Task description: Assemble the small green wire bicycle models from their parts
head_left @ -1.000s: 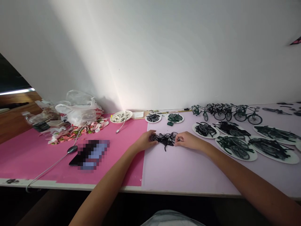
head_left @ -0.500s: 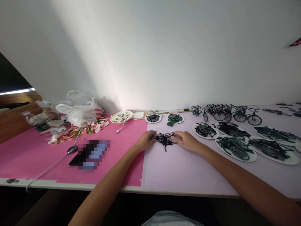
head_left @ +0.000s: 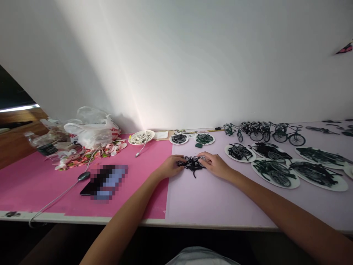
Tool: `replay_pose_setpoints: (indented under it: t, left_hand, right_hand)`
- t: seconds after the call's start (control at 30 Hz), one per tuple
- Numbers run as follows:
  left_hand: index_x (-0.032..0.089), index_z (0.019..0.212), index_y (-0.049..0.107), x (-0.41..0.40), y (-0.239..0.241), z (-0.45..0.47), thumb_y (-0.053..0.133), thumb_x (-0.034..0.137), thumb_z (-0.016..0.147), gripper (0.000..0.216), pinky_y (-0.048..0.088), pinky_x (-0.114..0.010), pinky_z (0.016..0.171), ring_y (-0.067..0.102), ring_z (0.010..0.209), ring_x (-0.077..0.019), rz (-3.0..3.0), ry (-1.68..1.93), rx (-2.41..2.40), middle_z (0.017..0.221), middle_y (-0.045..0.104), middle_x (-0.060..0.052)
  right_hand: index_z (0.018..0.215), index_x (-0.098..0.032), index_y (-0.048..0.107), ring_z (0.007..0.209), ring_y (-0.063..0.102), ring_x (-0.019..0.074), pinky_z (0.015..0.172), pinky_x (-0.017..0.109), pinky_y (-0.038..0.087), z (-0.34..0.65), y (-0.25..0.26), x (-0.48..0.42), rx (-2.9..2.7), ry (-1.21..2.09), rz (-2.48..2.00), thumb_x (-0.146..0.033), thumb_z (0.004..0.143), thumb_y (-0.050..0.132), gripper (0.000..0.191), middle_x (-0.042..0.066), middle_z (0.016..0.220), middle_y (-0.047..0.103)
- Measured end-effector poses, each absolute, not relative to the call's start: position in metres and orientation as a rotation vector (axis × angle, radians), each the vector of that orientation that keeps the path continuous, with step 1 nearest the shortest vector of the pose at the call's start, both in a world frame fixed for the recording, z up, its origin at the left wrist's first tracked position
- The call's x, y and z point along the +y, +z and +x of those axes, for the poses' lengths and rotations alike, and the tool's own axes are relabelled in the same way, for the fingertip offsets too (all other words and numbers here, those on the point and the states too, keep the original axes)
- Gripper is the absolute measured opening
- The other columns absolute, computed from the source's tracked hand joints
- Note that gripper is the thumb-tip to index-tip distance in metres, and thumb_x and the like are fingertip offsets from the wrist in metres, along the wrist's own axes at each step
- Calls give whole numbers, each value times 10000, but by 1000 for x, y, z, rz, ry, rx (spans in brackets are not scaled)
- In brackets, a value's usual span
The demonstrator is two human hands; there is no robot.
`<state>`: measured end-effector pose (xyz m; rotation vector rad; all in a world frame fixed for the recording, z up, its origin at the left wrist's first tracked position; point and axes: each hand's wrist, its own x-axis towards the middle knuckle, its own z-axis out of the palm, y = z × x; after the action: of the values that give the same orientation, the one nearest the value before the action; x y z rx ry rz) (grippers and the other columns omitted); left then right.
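Between my two hands lies a tangled pile of small black plastic bicycle parts (head_left: 193,164) on the pale lilac table top. My left hand (head_left: 170,166) is curled around the pile's left side, fingers and thumb closed on the parts there. At the right side my right hand (head_left: 215,162) grips the edge of the pile between thumb and fingers. Which single pieces are held cannot be made out. Just behind the pile sit a plate of dark parts (head_left: 179,138), a plate of green parts (head_left: 204,138) and a small green block (head_left: 199,145).
Assembled model bicycles (head_left: 278,133) stand in a row at the back right. Several plates of parts (head_left: 275,173) lie before them. On the left are a phone (head_left: 103,180), a cable (head_left: 59,197), a plastic bag (head_left: 92,130), a bottle (head_left: 45,145) and pink petal-like pieces (head_left: 88,156).
Both hands stay at the pile. My left fingers have closed a little further over its left side, and my right hand has shifted slightly. The whole view has moved a little.
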<state>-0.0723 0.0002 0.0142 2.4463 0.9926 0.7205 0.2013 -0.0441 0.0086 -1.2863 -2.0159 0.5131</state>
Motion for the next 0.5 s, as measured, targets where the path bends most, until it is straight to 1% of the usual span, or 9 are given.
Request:
replay_pose_setpoints:
  t: [0.1, 0.17, 0.27, 0.37, 0.5]
  left_hand:
    - [304, 1157, 780, 1, 15, -72, 664, 361, 857, 326, 444, -407, 1162, 594, 1321, -271, 2436, 712, 1012, 1344, 691, -56]
    - [304, 1144, 787, 2, 14, -72, 667, 403, 872, 314, 452, -410, 1153, 608, 1303, -274, 2431, 717, 1016, 1343, 692, -61]
    - [292, 1135, 792, 5, 12, -72, 655, 454, 891, 324, 469, -414, 1135, 634, 1263, -273, 2432, 728, 1028, 1354, 685, -77]
    - [279, 1140, 791, 6, 10, -72, 639, 442, 901, 328, 477, -413, 1126, 644, 1248, -267, 2449, 736, 1033, 1338, 693, -86]
    - [265, 1132, 789, 6, 10, -72, 639, 405, 895, 313, 495, -410, 1109, 663, 1218, -264, 2445, 764, 1022, 1291, 720, -78]
  right_hand:
    - [1173, -227, 699, 542, 449, 137, 551, 253, 342, 202, 9, -44, -2009, 508, -1277, -540, 971, 512, 418, -21, 664, 592]
    - [1145, -222, 710, 524, 412, 133, 535, 251, 317, 203, 11, -44, -1991, 481, -1285, -559, 967, 514, 428, -37, 613, 525]
    - [1121, -213, 717, 524, 366, 129, 524, 252, 285, 205, 13, -44, -1918, 420, -1303, -592, 963, 509, 461, -47, 598, 434]
    - [1092, -194, 724, 538, 347, 132, 529, 260, 278, 207, 14, -42, -1799, 354, -1301, -605, 954, 521, 479, -48, 607, 377]
    - [1077, -187, 730, 556, 362, 142, 555, 272, 304, 211, 13, -38, -1688, 242, -1286, -594, 951, 525, 473, -43, 609, 363]
